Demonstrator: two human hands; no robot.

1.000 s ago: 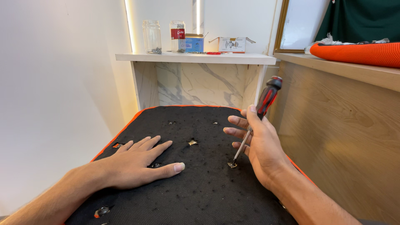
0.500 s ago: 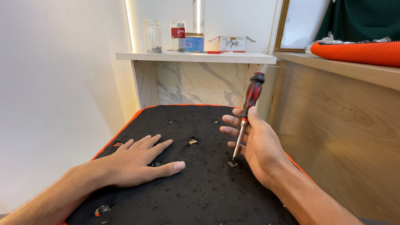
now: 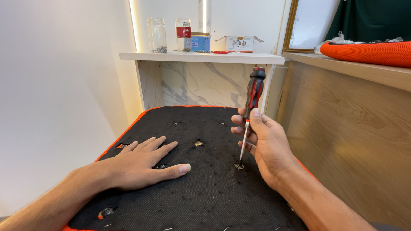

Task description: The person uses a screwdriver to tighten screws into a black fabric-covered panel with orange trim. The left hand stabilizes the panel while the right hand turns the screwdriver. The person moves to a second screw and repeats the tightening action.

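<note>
On the black fabric panel (image 3: 205, 192), right hand (image 3: 267, 145) grip closed around an upright screwdriver (image 3: 250, 113), left hand (image 3: 143, 164) flat, fingers spread

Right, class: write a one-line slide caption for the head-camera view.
Right hand holds a red-and-black screwdriver upright on a screw in the black fabric panel; left hand lies flat on it.

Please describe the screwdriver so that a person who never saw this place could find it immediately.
Start at the black fabric panel with the orange edge. The right hand holds the screwdriver almost upright over it, tip on a small metal fitting. It is the only tool, with a black and red handle.
</note>
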